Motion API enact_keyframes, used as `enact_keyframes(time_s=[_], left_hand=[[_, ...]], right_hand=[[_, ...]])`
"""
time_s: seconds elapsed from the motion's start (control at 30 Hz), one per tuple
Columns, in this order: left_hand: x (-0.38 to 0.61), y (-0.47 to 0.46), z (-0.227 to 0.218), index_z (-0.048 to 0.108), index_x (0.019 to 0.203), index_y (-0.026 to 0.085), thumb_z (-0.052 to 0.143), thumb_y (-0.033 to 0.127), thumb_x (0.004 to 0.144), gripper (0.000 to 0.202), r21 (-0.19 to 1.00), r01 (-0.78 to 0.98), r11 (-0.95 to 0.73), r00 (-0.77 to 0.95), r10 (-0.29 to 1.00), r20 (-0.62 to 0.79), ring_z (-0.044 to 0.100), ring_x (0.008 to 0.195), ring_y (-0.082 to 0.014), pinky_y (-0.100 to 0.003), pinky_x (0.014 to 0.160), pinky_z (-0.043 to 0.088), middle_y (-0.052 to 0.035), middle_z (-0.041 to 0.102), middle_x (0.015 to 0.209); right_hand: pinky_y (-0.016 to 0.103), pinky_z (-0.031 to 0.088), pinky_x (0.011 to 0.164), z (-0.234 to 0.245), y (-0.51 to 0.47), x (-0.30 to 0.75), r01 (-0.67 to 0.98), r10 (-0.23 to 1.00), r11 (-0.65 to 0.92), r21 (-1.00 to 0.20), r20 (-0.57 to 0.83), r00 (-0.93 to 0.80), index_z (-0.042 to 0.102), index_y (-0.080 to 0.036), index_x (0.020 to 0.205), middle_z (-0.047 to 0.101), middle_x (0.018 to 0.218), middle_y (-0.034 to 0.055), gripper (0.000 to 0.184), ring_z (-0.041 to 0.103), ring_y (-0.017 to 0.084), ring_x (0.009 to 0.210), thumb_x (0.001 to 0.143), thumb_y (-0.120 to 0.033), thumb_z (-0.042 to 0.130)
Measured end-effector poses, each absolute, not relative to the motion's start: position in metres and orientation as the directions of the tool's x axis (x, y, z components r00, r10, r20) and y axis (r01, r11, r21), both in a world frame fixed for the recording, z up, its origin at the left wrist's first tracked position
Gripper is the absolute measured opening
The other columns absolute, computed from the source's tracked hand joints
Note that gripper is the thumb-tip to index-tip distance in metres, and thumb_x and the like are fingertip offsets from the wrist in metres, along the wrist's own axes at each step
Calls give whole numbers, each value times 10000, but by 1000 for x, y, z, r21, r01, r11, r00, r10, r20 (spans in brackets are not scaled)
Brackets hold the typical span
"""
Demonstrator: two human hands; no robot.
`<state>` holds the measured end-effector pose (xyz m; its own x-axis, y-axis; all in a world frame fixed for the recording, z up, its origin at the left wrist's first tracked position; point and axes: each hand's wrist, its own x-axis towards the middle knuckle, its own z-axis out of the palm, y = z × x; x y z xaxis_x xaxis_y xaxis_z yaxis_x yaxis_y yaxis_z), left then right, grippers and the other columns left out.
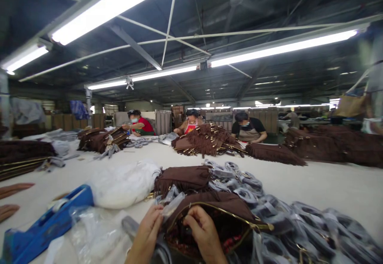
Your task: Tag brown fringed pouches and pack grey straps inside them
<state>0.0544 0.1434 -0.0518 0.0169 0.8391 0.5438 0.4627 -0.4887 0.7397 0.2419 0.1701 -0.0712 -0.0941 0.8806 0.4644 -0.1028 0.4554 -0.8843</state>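
At the bottom centre, my left hand (147,234) pinches a piece of clear plastic wrap (173,206) at the mouth of a brown fringed bag (221,212) with a gold zipper edge. My right hand (203,236) rests on the bag's open top, fingers curled over its rim and into the opening. The bag lies on the white table (329,184) right in front of me. Another brown fringed bag (182,178) lies just behind it.
A blue tape dispenser (44,228) and crumpled clear plastic lie at my left, with a white bundle (122,184) behind. Several grey wrapped packets (299,216) spread to the right. Heaps of brown fringed bags (206,140) cover the far table, where three people work.
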Motion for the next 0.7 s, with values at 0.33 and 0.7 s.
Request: enact_keyframes(time_s=[0.33,0.7], left_hand=[[40,138,-48,552,732,215,413,415,942,322,595,564,-572,168,786,595,587,807,-212,-281,754,483,-63,618,841],[38,119,-34,544,793,212,372,323,962,265,535,590,-604,235,763,602,594,864,-200,-274,795,488,-76,607,924]], right_hand=[[196,214,415,-70,170,242,-285,925,374,-882,376,51,571,-189,846,549,652,-38,333,291,62,440,756,-494,672],[225,199,417,-71,167,244,-116,911,402,-908,409,-43,697,-167,825,529,649,-11,471,301,75,465,784,-630,624]])
